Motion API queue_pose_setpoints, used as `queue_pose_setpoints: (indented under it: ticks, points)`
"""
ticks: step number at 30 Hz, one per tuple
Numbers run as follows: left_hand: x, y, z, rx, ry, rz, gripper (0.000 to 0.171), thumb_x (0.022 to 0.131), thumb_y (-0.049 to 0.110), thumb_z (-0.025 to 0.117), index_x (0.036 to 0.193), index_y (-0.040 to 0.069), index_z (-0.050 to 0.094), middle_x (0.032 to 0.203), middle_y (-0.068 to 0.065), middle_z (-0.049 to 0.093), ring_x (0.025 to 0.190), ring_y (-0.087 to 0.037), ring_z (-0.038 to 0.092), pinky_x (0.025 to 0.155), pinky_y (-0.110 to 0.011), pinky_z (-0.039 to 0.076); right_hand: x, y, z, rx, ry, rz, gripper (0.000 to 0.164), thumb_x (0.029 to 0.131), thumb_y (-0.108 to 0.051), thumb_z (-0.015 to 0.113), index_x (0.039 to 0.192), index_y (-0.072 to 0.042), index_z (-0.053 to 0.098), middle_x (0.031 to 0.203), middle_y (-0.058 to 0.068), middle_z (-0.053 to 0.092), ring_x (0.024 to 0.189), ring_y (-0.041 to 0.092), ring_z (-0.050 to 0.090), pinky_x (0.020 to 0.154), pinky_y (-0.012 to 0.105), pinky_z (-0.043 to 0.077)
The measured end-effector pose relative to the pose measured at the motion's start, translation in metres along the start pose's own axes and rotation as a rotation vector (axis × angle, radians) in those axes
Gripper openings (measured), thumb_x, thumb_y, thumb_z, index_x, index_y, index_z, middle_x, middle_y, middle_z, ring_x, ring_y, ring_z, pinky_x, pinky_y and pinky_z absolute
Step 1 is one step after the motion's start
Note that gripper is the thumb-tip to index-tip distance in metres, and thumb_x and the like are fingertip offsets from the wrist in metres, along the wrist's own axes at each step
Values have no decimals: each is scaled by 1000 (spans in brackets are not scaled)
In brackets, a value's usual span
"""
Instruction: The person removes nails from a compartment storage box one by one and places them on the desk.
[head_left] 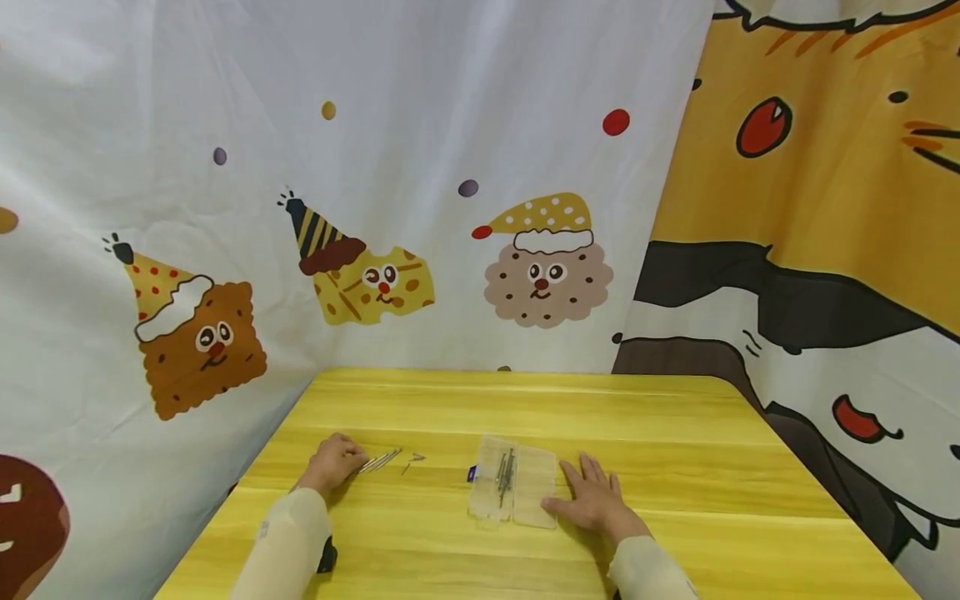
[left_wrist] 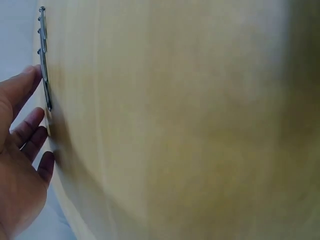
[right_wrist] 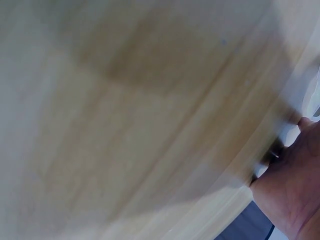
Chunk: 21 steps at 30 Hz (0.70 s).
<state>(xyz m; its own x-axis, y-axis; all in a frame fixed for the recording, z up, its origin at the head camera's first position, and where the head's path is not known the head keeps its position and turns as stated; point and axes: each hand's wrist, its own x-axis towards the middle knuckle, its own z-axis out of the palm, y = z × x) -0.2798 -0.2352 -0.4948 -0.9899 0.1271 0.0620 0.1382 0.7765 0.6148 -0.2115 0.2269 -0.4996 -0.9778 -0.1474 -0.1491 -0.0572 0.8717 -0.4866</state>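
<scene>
Long, slim metal pieces like nails (head_left: 381,460) lie slanted side by side on the left of the table; their small heads show in the left wrist view. My left hand (head_left: 335,462) is at their near-left end, fingers loosely bent and fingertips close against them, with no clear pinch visible. A clear plastic box (head_left: 480,500) lies unfolded near the middle, several similar metal pieces (head_left: 506,475) inside its left half. Beside its right half, my right hand (head_left: 592,498) rests with fingers spread, the thumb at the edge of the lid (head_left: 536,487).
A few tiny metal pieces (head_left: 416,458) lie between the long ones and the box. A blue tag (head_left: 472,474) sits at the box's left edge. The yellow wooden table (head_left: 525,400) meets a printed cloth (head_left: 450,333) behind. Something black (head_left: 327,556) shows by the left sleeve.
</scene>
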Motion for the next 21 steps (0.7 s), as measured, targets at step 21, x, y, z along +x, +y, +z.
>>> queue_pose_setpoints:
  ticks: [21]
  points:
    - [7, 47, 1, -91, 269, -64, 40, 100, 22, 58, 131, -3, 58, 132, -31, 50, 120, -47, 48, 95, -64, 38, -4, -1, -2, -27, 18, -9, 88, 90, -61, 60, 153, -5, 34, 159, 32, 10, 144, 52, 7, 110, 69, -1]
